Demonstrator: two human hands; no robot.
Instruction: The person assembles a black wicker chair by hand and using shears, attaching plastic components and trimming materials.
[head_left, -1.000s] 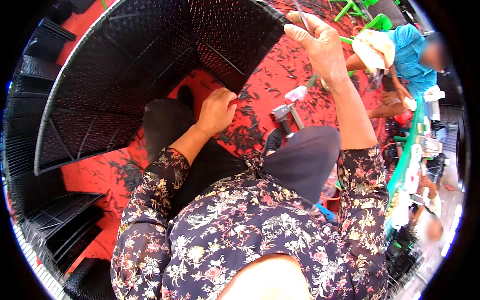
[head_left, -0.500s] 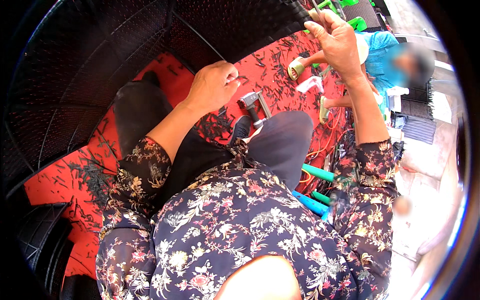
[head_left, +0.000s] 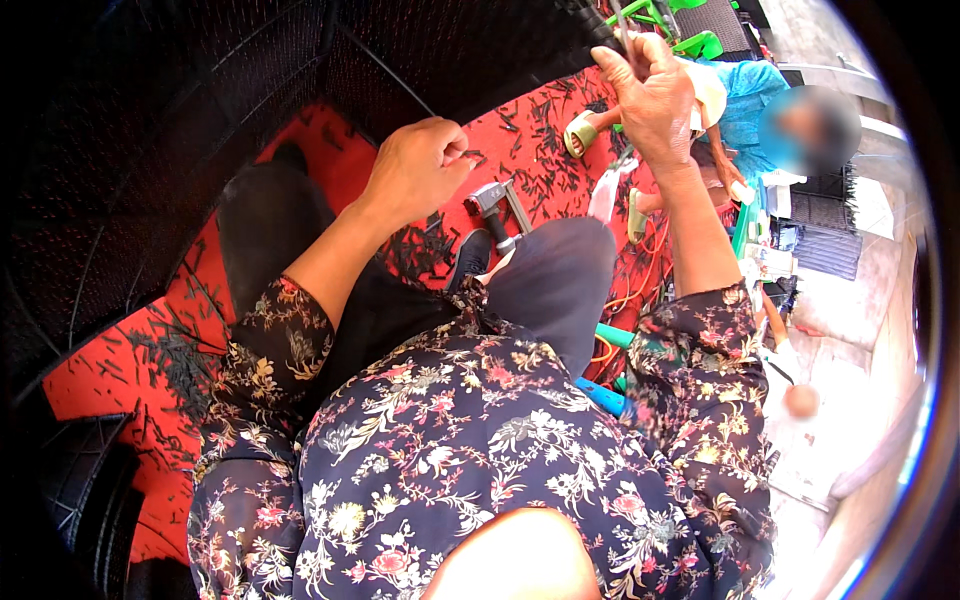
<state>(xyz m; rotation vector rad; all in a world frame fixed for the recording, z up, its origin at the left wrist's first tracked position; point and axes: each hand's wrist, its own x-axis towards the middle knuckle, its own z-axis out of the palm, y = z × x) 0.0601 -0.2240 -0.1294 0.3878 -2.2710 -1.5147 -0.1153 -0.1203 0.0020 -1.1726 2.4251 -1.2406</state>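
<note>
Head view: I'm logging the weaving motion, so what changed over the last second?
The left hand closed from resting open on the red mat into a fist at the black woven panel. The right hand stayed raised, still pinching a thin dark strand at the panel's edge. The stapler-like tool on the mat did not visibly move.

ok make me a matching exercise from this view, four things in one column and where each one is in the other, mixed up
Things:
1. left hand
2. right hand
3. staple gun
4. black woven panel

Places:
a. lying on the red mat
b. raised at the panel's far edge, gripping a dark strand
c. fills the upper left of the view
d. closed in a fist, low against the panel

Pairs: 1-d, 2-b, 3-a, 4-c
</note>
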